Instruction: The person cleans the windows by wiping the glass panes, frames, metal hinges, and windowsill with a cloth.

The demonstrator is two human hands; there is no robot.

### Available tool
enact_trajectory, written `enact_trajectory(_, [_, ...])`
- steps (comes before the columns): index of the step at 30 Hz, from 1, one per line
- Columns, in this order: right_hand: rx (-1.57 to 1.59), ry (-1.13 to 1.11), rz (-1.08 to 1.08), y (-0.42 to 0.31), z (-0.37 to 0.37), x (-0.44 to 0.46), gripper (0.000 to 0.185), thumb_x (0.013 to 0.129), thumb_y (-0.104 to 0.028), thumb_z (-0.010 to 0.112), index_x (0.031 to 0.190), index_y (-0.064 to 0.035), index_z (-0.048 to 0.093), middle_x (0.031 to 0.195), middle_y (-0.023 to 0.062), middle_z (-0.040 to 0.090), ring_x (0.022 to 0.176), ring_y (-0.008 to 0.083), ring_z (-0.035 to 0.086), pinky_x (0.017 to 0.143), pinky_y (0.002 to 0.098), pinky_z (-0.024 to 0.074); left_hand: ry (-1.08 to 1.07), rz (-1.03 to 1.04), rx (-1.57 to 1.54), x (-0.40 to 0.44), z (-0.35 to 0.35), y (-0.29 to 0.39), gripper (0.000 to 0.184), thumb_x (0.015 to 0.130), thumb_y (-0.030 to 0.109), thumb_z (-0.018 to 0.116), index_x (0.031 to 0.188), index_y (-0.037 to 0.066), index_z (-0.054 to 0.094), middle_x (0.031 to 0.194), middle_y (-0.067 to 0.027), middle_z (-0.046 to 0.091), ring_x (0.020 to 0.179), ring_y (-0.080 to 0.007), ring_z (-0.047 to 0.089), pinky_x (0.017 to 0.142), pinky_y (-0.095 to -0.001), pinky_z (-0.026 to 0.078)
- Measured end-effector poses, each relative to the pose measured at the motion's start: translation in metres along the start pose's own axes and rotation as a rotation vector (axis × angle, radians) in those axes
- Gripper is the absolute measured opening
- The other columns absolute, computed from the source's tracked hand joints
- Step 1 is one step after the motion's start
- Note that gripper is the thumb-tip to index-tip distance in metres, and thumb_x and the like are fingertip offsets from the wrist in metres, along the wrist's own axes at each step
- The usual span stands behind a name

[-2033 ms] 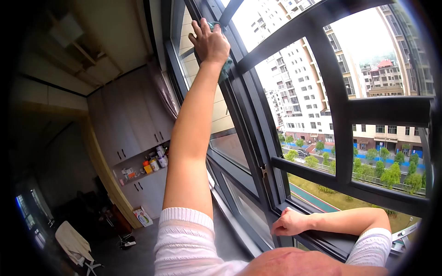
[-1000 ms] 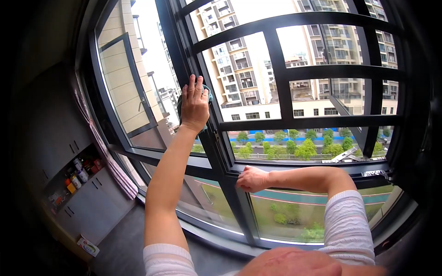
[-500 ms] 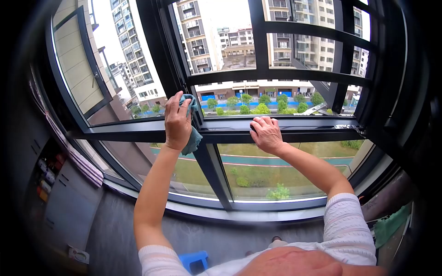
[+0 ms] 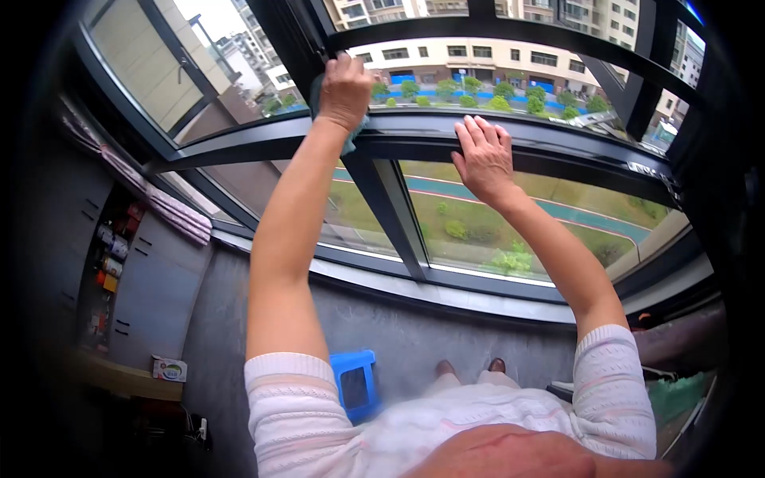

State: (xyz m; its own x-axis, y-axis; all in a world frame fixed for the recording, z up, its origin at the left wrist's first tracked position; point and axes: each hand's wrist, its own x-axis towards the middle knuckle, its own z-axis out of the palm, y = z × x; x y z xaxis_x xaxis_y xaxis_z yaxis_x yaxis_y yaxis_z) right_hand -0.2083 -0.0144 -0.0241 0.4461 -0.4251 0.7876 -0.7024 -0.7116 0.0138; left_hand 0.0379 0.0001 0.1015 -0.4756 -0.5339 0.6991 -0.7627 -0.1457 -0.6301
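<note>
My left hand (image 4: 344, 92) is closed around a teal cloth (image 4: 353, 137) at the corner where the dark upright meets the horizontal rail of the window frame (image 4: 414, 123). Most of the cloth is hidden behind the hand; a piece hangs below the wrist and a bit shows left of the fingers. Farther right, my right hand (image 4: 484, 155) rests on the same rail. Its fingers are stretched out over the rail's edge, and it holds nothing.
Black bars cross the window opening, with buildings and trees outside. A blue plastic stool (image 4: 356, 384) stands on the grey floor (image 4: 231, 319). At the left are a grey cabinet (image 4: 151, 287), a tied curtain (image 4: 171, 211) and a small box (image 4: 169, 369).
The view has tilted down, showing more floor, the stool and the shoes. My left hand has moved from beside the upright to over the corner, still with the cloth. My right hand stays on the rail.
</note>
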Motion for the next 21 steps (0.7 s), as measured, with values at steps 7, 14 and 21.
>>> enact_trajectory(7, [0.092, -0.008, 0.034, 0.005, 0.003, -0.001, 0.056, 0.075, -0.027, 0.065, 0.124, -0.003, 0.049, 0.13, 0.0162, 0.046, 0.124, 0.0289, 0.038, 0.102, 0.0466, 0.0241, -0.119, -0.159, -0.325, -0.047, 0.029, 0.042, 0.004, 0.07, 0.009, 0.064, 0.074, 0.008, 0.062, 0.079, -0.0071, 0.058, 0.083, -0.0254, 0.056, 0.075, -0.036, 0.046])
enact_trajectory(14, [0.123, 0.042, 0.041, 0.006, 0.005, -0.005, 0.04, 0.082, -0.015, 0.046, 0.118, 0.0021, 0.052, 0.125, 0.0198, 0.05, 0.121, 0.0315, 0.042, 0.101, 0.0461, 0.0268, -0.053, -0.853, -0.738, -0.055, 0.019, 0.076, 0.015, 0.075, 0.012, 0.069, 0.089, 0.007, 0.069, 0.079, -0.0114, 0.063, 0.07, -0.0271, 0.063, 0.065, -0.0333, 0.049])
enact_trajectory(21, [0.09, 0.092, 0.031, 0.007, 0.01, -0.004, 0.039, 0.081, -0.016, 0.049, 0.114, 0.0042, 0.054, 0.12, 0.0233, 0.052, 0.116, 0.0339, 0.044, 0.098, 0.0479, 0.0288, -0.094, -0.91, -0.708, -0.061, 0.027, 0.075, 0.015, 0.076, 0.011, 0.072, 0.09, 0.007, 0.071, 0.079, -0.0011, 0.066, 0.066, -0.0077, 0.058, 0.06, -0.0243, 0.047])
